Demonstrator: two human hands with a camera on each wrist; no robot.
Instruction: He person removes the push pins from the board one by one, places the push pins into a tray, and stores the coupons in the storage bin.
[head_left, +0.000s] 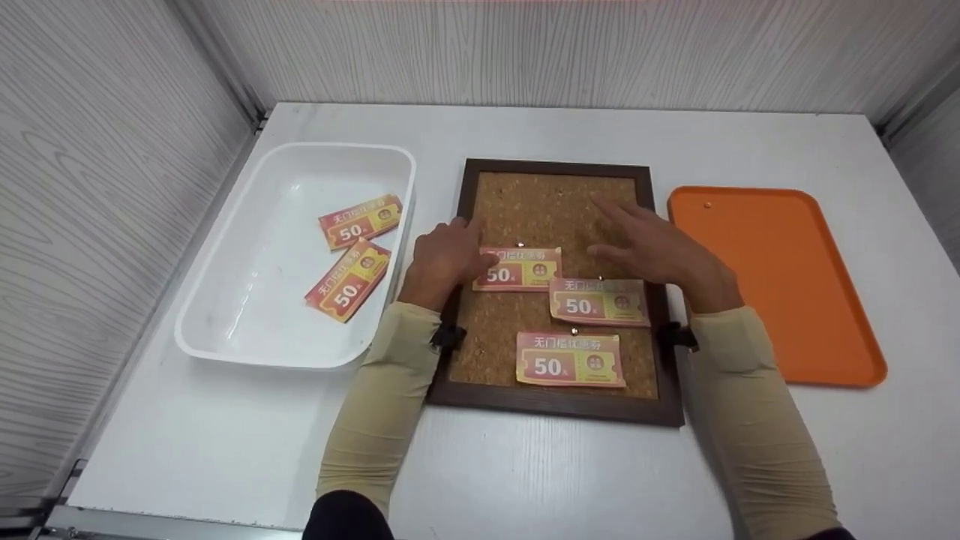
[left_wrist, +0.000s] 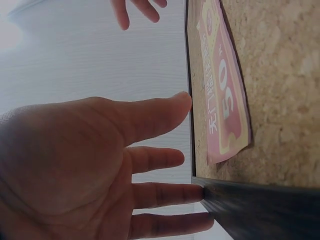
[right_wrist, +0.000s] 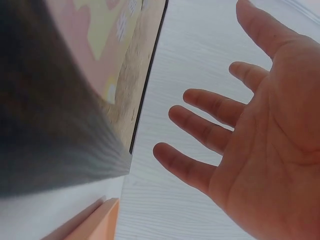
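A cork board (head_left: 525, 210) in a dark brown frame lies on the table. Three red-and-yellow coupons marked 50 are on it: an upper coupon (head_left: 529, 279), a middle coupon (head_left: 589, 306) and a lower coupon (head_left: 568, 367), each with a small shiny pin at its top edge. My left hand (head_left: 448, 256) is at the board's left edge, fingers extended and thumb over the upper coupon's left end; whether it touches is unclear. Over the board's right side is my right hand (head_left: 664, 246), fingers spread and holding nothing; the right wrist view shows its open palm (right_wrist: 280, 135).
To the left stands a white tub (head_left: 247, 247) with two more coupons, an upper one (head_left: 361, 221) and a lower one (head_left: 349, 280). An orange tray (head_left: 787, 285) lies at the right, with one small pin (head_left: 707, 205) near its far left corner. Panels enclose the table.
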